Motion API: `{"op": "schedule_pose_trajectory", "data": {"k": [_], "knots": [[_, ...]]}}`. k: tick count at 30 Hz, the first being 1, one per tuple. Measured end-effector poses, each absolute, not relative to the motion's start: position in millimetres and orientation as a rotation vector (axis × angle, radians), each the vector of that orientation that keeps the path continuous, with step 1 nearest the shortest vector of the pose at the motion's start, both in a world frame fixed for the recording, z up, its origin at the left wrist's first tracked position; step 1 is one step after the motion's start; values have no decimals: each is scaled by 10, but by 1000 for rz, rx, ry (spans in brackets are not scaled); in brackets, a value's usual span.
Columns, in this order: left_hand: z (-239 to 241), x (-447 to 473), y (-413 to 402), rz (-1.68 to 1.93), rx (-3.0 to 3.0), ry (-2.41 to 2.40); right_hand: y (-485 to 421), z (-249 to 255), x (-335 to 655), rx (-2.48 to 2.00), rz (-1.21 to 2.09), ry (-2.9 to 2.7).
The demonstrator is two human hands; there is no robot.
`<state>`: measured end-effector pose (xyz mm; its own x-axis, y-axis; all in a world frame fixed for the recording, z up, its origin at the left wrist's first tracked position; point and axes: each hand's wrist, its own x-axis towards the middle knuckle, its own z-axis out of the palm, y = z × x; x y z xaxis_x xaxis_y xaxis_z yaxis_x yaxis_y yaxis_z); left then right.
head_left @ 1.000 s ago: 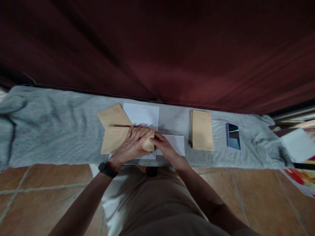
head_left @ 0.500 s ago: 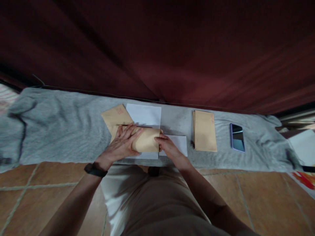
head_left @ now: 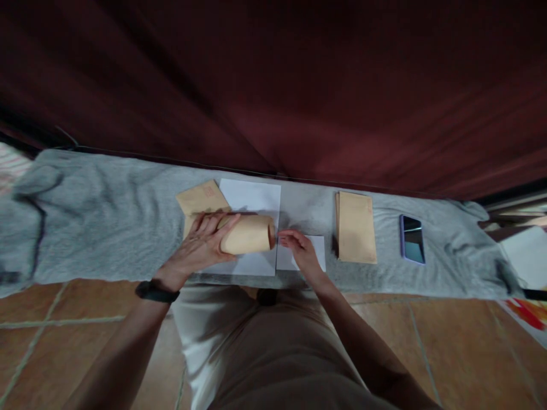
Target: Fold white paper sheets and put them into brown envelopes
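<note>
My left hand (head_left: pixel 207 242) is wrapped over the left part of a brown paper envelope (head_left: pixel 250 234), holding it. The envelope bulges like a tube, and its right end gapes open. Just off that end is my right hand (head_left: pixel 299 246), fingers slightly apart and nothing visible in them. Beneath the envelope lies a large white sheet of paper (head_left: pixel 252 196). A smaller folded white paper (head_left: pixel 318 250) lies partly under my right hand. Another brown envelope (head_left: pixel 203 198) with a red print rests beyond my left hand.
A stack of brown envelopes (head_left: pixel 356 228) lies right of my right hand, with a phone (head_left: pixel 412 239) farther right. Everything rests on a narrow surface covered with grey cloth (head_left: pixel 115 222). A dark red curtain (head_left: pixel 273 102) hangs behind it; floor tiles (head_left: pixel 94 341) show below.
My right hand has let go of the envelope's right end and moved slightly right. My left hand has shifted the envelope a little left, and its end now gapes wider.
</note>
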<state>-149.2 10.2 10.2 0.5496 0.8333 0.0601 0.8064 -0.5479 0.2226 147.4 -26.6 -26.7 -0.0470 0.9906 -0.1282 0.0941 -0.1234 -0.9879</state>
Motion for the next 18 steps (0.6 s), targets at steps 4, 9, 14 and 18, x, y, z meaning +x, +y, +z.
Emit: {"op": "schedule_pose_trajectory", "data": {"k": [4, 9, 14, 18], "knots": [[-14, -1606, 155, 142, 2550, 1433, -514, -398, 1632, -1529, 716, -1845], [-52, -1562, 149, 164, 2566, 1439, -709, -550, 1642, -1658, 366, -2198], [-49, -878, -232, 333, 2628, 1223, -681, -567, 1617, -1681, 331, -2221], [-264, -250, -689, 290, 2677, 1168, -667, -566, 1657, -1663, 350, -2236]]}}
